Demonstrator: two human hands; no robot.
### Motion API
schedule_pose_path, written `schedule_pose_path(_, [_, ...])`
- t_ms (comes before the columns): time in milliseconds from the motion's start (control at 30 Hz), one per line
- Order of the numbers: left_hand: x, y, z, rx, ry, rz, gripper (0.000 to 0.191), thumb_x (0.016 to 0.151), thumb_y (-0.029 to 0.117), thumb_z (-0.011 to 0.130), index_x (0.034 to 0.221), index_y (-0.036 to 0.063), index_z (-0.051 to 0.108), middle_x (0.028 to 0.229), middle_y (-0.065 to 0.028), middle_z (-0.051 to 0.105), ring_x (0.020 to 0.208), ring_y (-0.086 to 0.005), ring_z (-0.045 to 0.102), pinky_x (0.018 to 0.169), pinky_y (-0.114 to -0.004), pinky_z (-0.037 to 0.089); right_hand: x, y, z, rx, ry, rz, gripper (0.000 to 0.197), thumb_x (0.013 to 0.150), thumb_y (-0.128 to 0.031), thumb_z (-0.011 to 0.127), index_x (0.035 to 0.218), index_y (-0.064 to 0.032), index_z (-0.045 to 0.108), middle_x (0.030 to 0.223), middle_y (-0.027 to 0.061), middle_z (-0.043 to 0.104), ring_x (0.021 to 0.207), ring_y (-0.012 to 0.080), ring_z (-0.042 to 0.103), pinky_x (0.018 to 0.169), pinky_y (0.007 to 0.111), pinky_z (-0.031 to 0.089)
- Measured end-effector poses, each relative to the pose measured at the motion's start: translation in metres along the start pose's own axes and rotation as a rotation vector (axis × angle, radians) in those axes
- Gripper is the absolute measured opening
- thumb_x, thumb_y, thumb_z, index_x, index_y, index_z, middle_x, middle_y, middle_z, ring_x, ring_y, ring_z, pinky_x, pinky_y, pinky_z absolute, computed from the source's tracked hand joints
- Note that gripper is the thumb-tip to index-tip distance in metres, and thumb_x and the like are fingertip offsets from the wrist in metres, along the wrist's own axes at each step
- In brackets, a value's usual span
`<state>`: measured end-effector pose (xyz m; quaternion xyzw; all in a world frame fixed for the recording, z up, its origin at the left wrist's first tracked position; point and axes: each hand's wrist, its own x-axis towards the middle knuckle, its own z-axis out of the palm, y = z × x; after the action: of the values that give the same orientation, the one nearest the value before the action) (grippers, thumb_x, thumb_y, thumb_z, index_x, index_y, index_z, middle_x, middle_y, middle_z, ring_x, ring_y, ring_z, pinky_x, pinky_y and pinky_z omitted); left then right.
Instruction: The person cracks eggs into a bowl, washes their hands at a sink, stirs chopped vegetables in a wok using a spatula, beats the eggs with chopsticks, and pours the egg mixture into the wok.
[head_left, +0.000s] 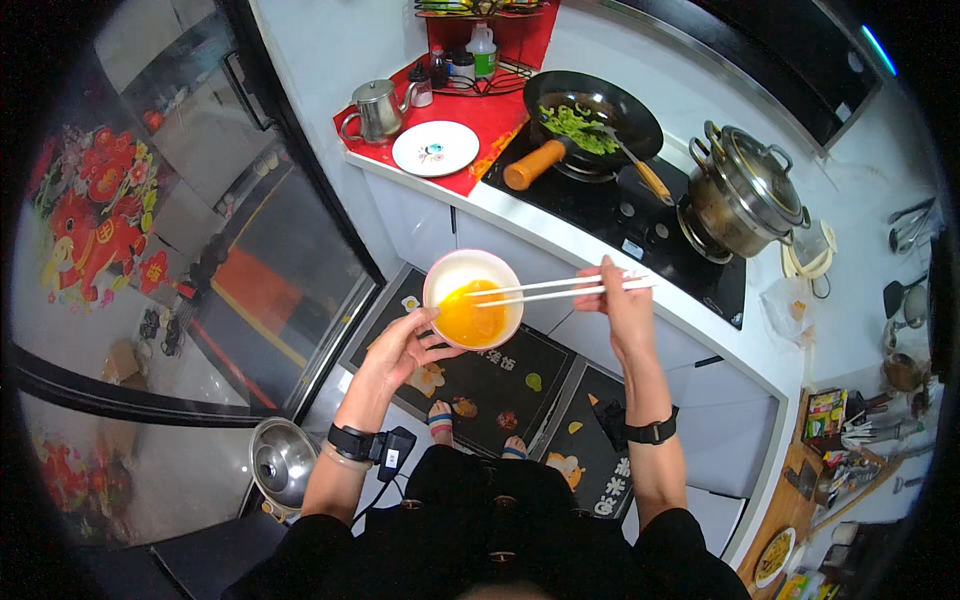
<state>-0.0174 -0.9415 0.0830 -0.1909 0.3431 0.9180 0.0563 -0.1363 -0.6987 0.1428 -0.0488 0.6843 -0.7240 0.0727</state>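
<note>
My left hand (401, 347) grips the rim and side of a white bowl (452, 271) with a pink edge, held in the air in front of me. Inside it is yellow-orange beaten egg (466, 321), pooled toward the near side. A pair of white chopsticks (547, 288) is held in my right hand (619, 304), their tips dipping into the egg. Beyond my hands, a black wok (540, 90) with a wooden handle stands on the gas stove (600, 202). Chopped green vegetables (574, 127) lie in it, along with a spatula (646, 176) leaning over the rim.
A lidded steel steamer pot (731, 202) occupies the right burner. On the red-covered corner sit a white plate (435, 148), a metal oil pot (377, 112) and seasoning bottles (480, 56). A black-framed glass door (300, 142) stands left. Dark mats (480, 397) cover the floor.
</note>
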Motion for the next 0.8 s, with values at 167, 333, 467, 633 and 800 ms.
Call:
schedule_pose_path(167, [0.013, 0.047, -0.027, 0.031, -0.032, -0.07, 0.029, 0.083, 0.017, 0.053, 0.101, -0.0043, 0.05, 0.099, -0.0156, 0.054, 0.093, -0.0308, 0.056, 0.08, -0.049, 0.047, 0.008, -0.004, 0.04, -0.002, 0.086, 0.035, 0.035, 0.089, -0.026, 0.046, 0.079, 0.0043, 0.06, 0.063, 0.0099, 0.059, 0.05, 0.0135, 0.057, 0.046, 0.022, 0.048])
schedule_pose_path(333, [0.02, 0.094, -0.04, 0.111, -0.041, -0.116, 0.027, 0.083, 0.017, 0.052, 0.1, -0.0038, 0.051, 0.098, -0.0154, 0.055, 0.088, -0.0268, 0.057, 0.081, -0.047, 0.047, 0.014, -0.008, 0.076, -0.021, 0.07, 0.029, 0.034, 0.089, -0.026, 0.046, 0.08, 0.004, 0.06, 0.065, 0.0102, 0.06, 0.05, 0.0133, 0.057, 0.047, 0.022, 0.048])
schedule_pose_path(467, [0.031, 0.111, -0.05, 0.163, -0.054, -0.11, 0.027, 0.083, 0.019, 0.053, 0.099, -0.0031, 0.052, 0.093, -0.014, 0.055, 0.087, -0.0269, 0.057, 0.079, -0.045, 0.048, 0.022, -0.009, 0.099, -0.06, -0.019, 0.036, 0.038, 0.089, -0.025, 0.045, 0.08, 0.0083, 0.059, 0.065, 0.0142, 0.06, 0.049, 0.0165, 0.058, 0.045, 0.025, 0.05])
schedule_pose_path(633, [0.043, 0.118, -0.056, 0.189, -0.048, -0.146, 0.028, 0.082, 0.021, 0.053, 0.098, -0.0029, 0.052, 0.092, -0.0133, 0.053, 0.087, -0.0268, 0.057, 0.077, -0.044, 0.049, 0.026, -0.002, 0.111, -0.039, 0.004, 0.121, 0.035, 0.088, -0.027, 0.047, 0.081, 0.0051, 0.059, 0.067, 0.0115, 0.06, 0.051, 0.0149, 0.058, 0.049, 0.023, 0.05])
schedule_pose_path(800, [0.061, 0.112, -0.067, 0.204, -0.047, -0.209, 0.033, 0.082, 0.022, 0.053, 0.102, -0.0036, 0.05, 0.094, -0.014, 0.05, 0.088, -0.0281, 0.056, 0.078, -0.044, 0.048, 0.035, 0.017, 0.104, -0.054, 0.128, 0.095, 0.035, 0.088, -0.024, 0.046, 0.081, 0.0074, 0.06, 0.067, 0.0147, 0.061, 0.052, 0.0173, 0.06, 0.048, 0.025, 0.052])
